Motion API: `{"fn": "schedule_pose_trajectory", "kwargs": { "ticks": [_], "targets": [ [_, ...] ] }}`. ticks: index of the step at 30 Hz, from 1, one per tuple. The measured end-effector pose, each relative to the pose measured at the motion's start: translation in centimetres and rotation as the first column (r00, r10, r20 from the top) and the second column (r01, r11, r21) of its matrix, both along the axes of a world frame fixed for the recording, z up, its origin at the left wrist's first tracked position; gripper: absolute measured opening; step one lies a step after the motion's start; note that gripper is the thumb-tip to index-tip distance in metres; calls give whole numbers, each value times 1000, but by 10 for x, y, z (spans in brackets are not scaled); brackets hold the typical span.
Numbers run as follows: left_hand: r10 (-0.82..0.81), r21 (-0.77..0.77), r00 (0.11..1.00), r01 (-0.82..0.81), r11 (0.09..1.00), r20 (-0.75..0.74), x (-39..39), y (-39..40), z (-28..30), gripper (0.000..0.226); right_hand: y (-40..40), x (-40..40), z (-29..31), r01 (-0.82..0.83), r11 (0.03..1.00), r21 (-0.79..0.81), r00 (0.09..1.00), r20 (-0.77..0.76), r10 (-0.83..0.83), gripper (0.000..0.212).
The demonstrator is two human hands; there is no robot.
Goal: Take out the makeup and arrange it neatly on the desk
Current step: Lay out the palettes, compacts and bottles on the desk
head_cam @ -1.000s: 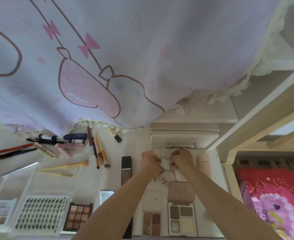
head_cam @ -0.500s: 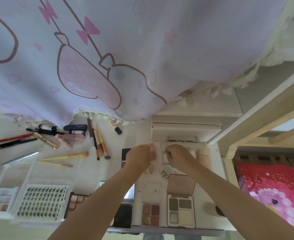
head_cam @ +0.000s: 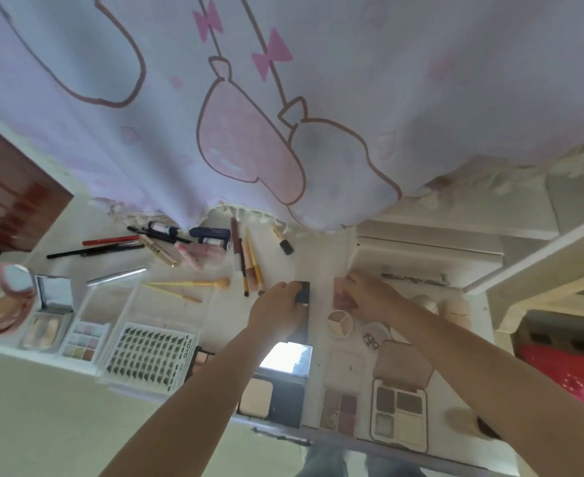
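Makeup lies spread over the white desk (head_cam: pixel 222 315). My left hand (head_cam: pixel 277 309) is closed over the top end of a long black case (head_cam: pixel 302 292) lying on the desk. Just to its right, my right hand (head_cam: pixel 369 297) pinches a small pink piece (head_cam: pixel 339 297) by its edge, slightly above the desk. Below my right hand sit a round three-colour pot (head_cam: pixel 340 324) and its clear lid (head_cam: pixel 374 337). An open eyeshadow palette (head_cam: pixel 399 413) and a small blush palette (head_cam: pixel 339 406) lie near the front edge.
A white drawer box (head_cam: pixel 424 258) stands behind my right hand, with beige sponges (head_cam: pixel 455 309) beside it. Brushes (head_cam: pixel 249 261), pencils (head_cam: pixel 94 249) and tubes lie at the back left under a hanging curtain (head_cam: pixel 283 98). A lash tray (head_cam: pixel 149 359) and a black mirrored compact (head_cam: pixel 277 385) are at the front.
My hands have parted from the drawer box front. The left hand moved left onto the black case; the right hand now holds the pink piece. The view shifted to the left.
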State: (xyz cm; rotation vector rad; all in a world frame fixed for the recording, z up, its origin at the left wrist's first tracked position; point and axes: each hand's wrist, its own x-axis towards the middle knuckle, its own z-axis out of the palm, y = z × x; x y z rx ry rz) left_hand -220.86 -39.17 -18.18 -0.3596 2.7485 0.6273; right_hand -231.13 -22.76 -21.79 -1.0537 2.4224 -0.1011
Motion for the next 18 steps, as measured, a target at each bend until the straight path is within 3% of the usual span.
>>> {"fn": "schedule_pose_trajectory", "kwargs": {
  "ticks": [6, 9, 11, 13, 18],
  "targets": [
    [-18, 66, 999, 21, 998, -45, 7, -5, 15, 43, 14, 15, 15, 85, 992, -94, 989, -112, -95, 37],
    [-64, 193, 997, 69, 979, -33, 6, 4, 31, 64, 22, 27, 44, 98, 970, -224, 975, -171, -138, 48],
    [-46, 434, 999, 31, 900, 23, 5, 13, 45, 80, 26, 36, 73, 82, 933, -352, 982, -132, -136, 46],
    [-6, 660, 998, -37, 750, 62, 3, 20, 60, 85, 28, 46, 104, 67, 887, -458, 991, -69, -110, 42],
    [21, 814, 998, 36, 580, -59, 2, 27, 97, 61, 39, 66, 161, 91, 799, -595, 989, -38, -140, 36]
  ]
}}
